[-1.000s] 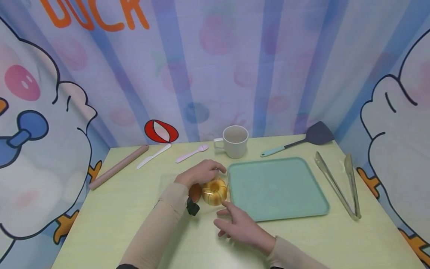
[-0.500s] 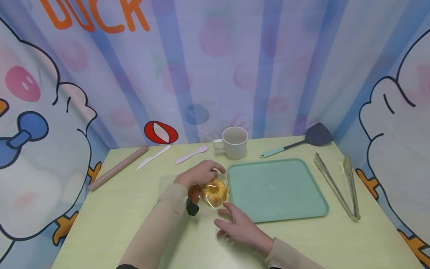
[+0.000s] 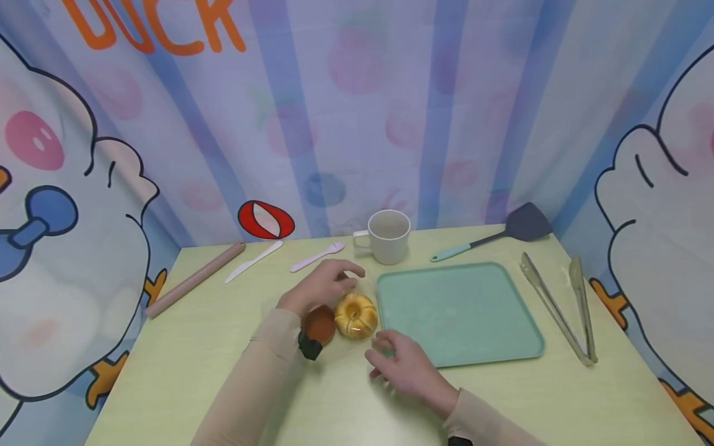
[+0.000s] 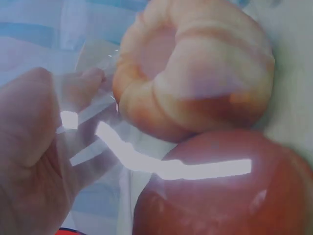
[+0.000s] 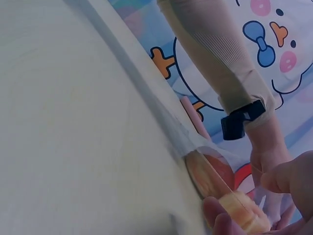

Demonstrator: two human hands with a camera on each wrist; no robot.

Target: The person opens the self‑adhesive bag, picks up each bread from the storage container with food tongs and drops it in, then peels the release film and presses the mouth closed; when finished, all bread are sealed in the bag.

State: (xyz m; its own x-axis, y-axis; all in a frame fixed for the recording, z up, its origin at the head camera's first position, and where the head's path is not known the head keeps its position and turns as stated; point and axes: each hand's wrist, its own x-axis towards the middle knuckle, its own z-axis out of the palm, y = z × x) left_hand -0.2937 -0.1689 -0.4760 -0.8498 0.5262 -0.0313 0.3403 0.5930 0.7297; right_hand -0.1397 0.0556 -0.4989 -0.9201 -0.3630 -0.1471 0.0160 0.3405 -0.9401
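A clear plastic bag (image 4: 186, 170) surrounds a golden ring-shaped bread (image 3: 355, 316) and a round brown bun (image 3: 319, 325), lying just left of the tray. My left hand (image 3: 321, 286) is at the bag's far side, fingers bent at the film; in the left wrist view the film is crinkled at the fingertips and crosses in front of them. On the near right, my right hand (image 3: 409, 368) has its thumb and fingers apart, fingertips right at the bag's near corner. My left sleeve partly covers the bag's left end.
A green tray (image 3: 463, 316) lies to the right, tongs (image 3: 558, 313) beyond it. Behind are a mug (image 3: 389, 236) and a spatula (image 3: 527, 223). A purple spoon (image 3: 318, 257), a white knife (image 3: 253, 262) and a pink rolling pin (image 3: 195, 282) lie back left.
My left hand has shifted slightly left and my right hand slightly right, widening the gap between them. The glare on the bag has moved, and more of the brown bun shows.
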